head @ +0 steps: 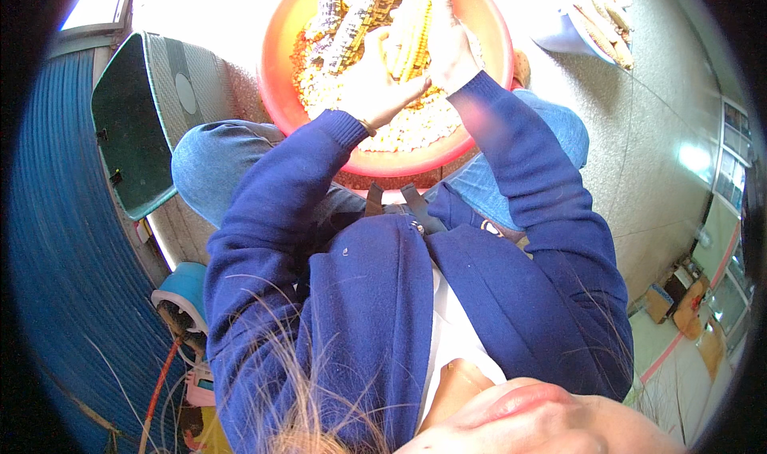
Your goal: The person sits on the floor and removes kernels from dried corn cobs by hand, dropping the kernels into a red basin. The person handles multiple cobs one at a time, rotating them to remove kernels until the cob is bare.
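A red-orange plastic basin (383,165) stands before me, holding loose corn kernels (407,133) and several cobs. Dark purple-and-yellow corn cobs (358,29) lie in its upper left part. Between my hands is a yellow corn cob (417,40), tilted upright in the view. My left hand (374,85) curls round its lower left side, fingers bent and thumb stretched across below the lower end. My right hand (448,49) grips it from the right, higher up. Strong glare washes out both hands and hides some finger contact.
A pale bowl (554,34) of cobs stands at upper right on the tiled floor. A grey woven-pattern bin (186,88) lies to the left, its dark opening facing left, near blue corrugated material (66,214). A blue container (186,286) sits lower left. My knees flank the basin.
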A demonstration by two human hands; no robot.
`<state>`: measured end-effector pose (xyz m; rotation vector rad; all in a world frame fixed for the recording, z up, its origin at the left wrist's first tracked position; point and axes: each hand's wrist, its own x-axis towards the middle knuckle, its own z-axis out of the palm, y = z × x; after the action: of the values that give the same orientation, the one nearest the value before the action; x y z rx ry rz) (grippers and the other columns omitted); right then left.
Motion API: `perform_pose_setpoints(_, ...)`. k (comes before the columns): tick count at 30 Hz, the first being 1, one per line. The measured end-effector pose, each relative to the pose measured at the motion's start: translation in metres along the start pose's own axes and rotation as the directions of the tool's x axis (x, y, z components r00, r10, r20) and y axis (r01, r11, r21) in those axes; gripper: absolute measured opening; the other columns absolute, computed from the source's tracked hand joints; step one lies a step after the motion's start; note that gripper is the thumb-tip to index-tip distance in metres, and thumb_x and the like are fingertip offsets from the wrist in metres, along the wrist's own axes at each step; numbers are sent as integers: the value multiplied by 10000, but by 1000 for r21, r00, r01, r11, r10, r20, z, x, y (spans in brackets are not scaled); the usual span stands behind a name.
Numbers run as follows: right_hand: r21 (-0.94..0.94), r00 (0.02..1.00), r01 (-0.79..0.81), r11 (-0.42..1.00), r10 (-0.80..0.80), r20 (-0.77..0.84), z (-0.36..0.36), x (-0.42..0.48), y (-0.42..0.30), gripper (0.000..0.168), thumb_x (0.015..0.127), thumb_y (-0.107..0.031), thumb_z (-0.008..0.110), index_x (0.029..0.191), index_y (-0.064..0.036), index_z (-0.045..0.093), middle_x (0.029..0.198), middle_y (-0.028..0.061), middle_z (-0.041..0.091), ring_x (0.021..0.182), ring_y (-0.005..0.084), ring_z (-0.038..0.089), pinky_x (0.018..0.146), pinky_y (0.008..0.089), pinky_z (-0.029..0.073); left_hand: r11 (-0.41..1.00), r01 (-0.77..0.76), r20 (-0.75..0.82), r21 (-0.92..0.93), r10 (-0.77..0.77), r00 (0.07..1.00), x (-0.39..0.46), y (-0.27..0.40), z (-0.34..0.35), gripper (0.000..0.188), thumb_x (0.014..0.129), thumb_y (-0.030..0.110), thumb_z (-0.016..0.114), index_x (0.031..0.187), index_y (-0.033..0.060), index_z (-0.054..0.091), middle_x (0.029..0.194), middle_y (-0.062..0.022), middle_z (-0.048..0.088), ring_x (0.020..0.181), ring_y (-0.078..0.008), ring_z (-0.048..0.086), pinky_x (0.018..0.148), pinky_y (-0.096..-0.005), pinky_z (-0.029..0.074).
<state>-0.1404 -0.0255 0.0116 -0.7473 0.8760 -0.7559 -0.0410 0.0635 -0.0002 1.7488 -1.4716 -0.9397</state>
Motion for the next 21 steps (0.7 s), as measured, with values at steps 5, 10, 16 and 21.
perform_pose_setpoints(5,-128,961,-9,992,-27,-276,2,9,8,535,907,-520,289,865,-51,544,660,31,570,557,125,547,501,263,463,998,-43,60,48,40,997,-5,3,3,824,652,359,696,1231,-36,262,1024,-254,531,946,-341,561,834,-373,445)
perform_pose_setpoints(10,-572,932,221,790,-343,-114,-27,15,18,524,925,-451,332,807,-4,578,637,14,561,570,80,507,534,243,426,992,-28,128,123,12,992,-5,8,-3,755,649,339,694,1190,5,288,937,-199,570,860,-274,589,790,-340,465)
perform_pose_setpoints(16,-699,907,262,665,-418,-57,-31,22,22,484,915,-402,398,698,-2,562,579,1,541,527,90,473,495,254,386,953,87,303,-289,4,953,-3,-10,-6,625,681,285,708,1143,5,394,930,-103,597,808,-135,575,741,-275,471)
perform_pose_setpoints(21,-278,954,134,951,-200,-223,-32,34,20,393,911,-373,437,795,-34,596,636,-16,548,567,51,498,488,218,409,838,238,444,-492,7,896,1,-25,-7,481,748,255,656,1122,-3,500,1009,-97,583,887,-165,562,778,-283,452)
